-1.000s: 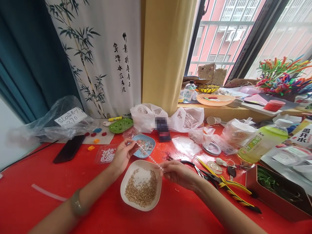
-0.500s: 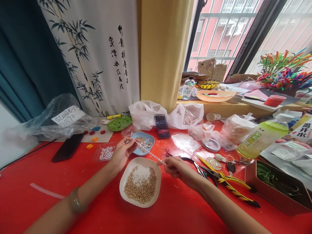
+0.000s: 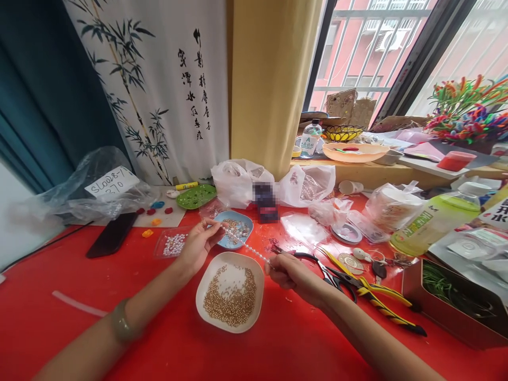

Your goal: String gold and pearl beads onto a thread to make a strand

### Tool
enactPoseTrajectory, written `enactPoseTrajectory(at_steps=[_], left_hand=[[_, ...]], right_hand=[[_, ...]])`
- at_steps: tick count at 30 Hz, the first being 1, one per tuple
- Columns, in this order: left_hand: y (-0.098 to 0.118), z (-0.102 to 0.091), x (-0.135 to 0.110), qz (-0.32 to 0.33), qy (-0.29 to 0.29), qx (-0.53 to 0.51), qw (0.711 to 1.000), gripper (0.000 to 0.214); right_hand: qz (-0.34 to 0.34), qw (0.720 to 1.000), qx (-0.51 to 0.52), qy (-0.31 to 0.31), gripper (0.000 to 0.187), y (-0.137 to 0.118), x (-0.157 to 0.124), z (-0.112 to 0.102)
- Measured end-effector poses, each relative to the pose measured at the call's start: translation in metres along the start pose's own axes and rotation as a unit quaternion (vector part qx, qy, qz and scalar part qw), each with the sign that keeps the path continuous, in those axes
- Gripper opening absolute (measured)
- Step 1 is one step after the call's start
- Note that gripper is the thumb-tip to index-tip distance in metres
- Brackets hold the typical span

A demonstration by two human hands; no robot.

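Axis note: pearl-bead strand (image 3: pixel 244 244) runs straight from left hand (image 3: pixel 197 246), pinched at the fingertips, down-right to right hand (image 3: pixel 289 271), also pinched shut on it. White dish (image 3: pixel 199 299) of gold beads lies just beneath, between the hands.

Red desk (image 3: pixel 59 275) is pretty cluttered: a black phone (image 3: pixel 112 234) lies flat near the left edge, just in front of a clear plastic bag (image 3: pixel 79 203) with a handwritten label. A green dish (image 3: pixel 196 196) sits back by the bamboo-print curtain (image 3: pixel 159 79). Over on the right are yellow-handled pliers (image 3: pixel 381 304), a green drink bottle (image 3: pixel 432 225) and an open tin box (image 3: pixel 452 301). Colourful pipe cleaners (image 3: pixel 468 111) are up by the window.
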State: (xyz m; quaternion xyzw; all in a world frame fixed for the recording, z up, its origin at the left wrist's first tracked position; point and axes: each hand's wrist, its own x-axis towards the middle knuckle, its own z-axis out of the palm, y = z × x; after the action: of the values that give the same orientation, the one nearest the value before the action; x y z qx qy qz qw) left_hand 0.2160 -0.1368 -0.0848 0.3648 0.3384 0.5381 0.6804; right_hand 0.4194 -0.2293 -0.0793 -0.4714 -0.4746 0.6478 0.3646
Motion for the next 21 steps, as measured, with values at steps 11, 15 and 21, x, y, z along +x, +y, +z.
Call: enactPoseTrajectory(at_steps=[11,15,21], left_hand=[[-0.0034,0.0019,-0.0029,-0.014,-0.013,0.019,1.0,0.008],[-0.0027,0.004,-0.0047,-0.019,-0.016,0.017,1.0,0.009],[-0.0033,0.0057,-0.0067,-0.031,-0.024,0.017,0.999,0.008]], right_hand=[[-0.051,0.998,0.016,0.039,0.024,0.0039,0.0034,-0.0017],[-0.066,0.997,0.016,0.039,0.02,0.0035,0.0033,-0.0015],[-0.076,0.996,0.02,0.041,0.019,0.0003,0.0022,0.0002]])
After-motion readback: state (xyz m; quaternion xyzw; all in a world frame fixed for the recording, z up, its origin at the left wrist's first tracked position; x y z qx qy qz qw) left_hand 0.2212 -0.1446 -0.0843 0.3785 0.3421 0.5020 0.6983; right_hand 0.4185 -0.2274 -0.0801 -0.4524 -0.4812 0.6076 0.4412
